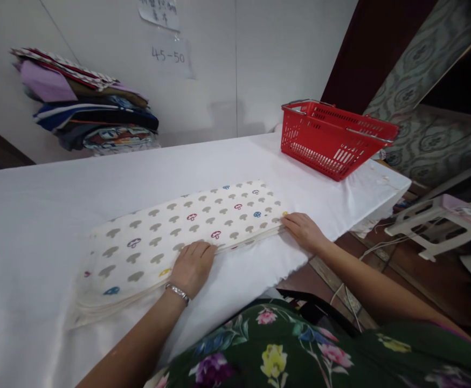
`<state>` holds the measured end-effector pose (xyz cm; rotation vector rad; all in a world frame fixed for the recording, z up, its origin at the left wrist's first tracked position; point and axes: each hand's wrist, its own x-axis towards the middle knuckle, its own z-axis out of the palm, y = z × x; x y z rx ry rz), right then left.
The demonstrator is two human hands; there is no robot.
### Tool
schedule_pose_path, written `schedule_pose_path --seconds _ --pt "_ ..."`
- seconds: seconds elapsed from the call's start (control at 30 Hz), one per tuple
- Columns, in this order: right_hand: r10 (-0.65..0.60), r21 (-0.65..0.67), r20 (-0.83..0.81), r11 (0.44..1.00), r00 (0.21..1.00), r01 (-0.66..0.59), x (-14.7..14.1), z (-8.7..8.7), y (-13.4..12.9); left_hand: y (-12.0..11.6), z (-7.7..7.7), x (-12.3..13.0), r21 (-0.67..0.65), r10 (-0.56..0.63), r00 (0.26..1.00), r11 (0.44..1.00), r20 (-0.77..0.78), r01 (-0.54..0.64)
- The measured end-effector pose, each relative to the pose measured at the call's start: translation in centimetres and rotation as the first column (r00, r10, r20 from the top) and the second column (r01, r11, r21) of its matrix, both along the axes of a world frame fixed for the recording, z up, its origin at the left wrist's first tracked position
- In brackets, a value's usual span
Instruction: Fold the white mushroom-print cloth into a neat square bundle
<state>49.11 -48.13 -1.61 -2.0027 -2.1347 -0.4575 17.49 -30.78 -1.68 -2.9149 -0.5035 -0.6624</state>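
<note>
A long folded cloth [203,226] lies flat on the white-covered table in front of me. It is cream with grey, red, blue, purple and yellow mushroom prints, and several layers show along its near edge. My left hand [193,267], with a silver bracelet at the wrist, is closed on the middle of that near edge. At the cloth's near right corner, my right hand [302,230] grips the edge between fingers and thumb. Both thumbs are mostly hidden from view.
A red plastic basket [332,143] with metal handles stands at the table's back right. Piled folded fabrics [94,102] sit behind the table at left. Paper notes [168,56] hang on the wall. A white plastic stool [441,218] and cables are on the floor at right.
</note>
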Motion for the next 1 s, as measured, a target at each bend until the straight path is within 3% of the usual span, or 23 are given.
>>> schedule_pose_path --seconds 0.27,0.4,0.73,0.8,0.9,1.0 --pt "-0.025 0.039 0.039 0.999 0.999 0.024 1.0 0.1 -0.2 0.0 0.0 -0.1 0.023 -0.007 1.0 1.0 0.0 0.007" --pt "-0.022 -0.013 0.054 1.0 0.998 0.023 1.4 0.0 -0.4 -0.1 -0.2 -0.1 0.021 -0.011 1.0 1.0 0.013 0.011" --pt "-0.078 -0.025 -0.003 0.997 0.997 0.078 0.1 0.2 -0.9 -0.6 -0.4 -0.4 -0.058 0.015 1.0 0.998 0.003 -0.015" --pt "-0.056 -0.004 -0.024 0.998 0.998 0.056 -0.9 0.8 -0.2 -1.0 -0.4 -0.5 -0.064 0.03 0.999 0.997 -0.01 -0.031" --pt "0.075 0.067 -0.108 0.995 0.991 -0.068 -3.1 1.4 2.1 -1.2 -0.6 -0.4 -0.066 0.044 0.998 0.997 -0.05 -0.047" --pt "0.16 0.058 -0.158 0.987 0.974 -0.153 -5.6 0.9 5.0 -1.2 -0.8 -0.5 -0.054 0.063 0.995 0.996 -0.081 -0.067"
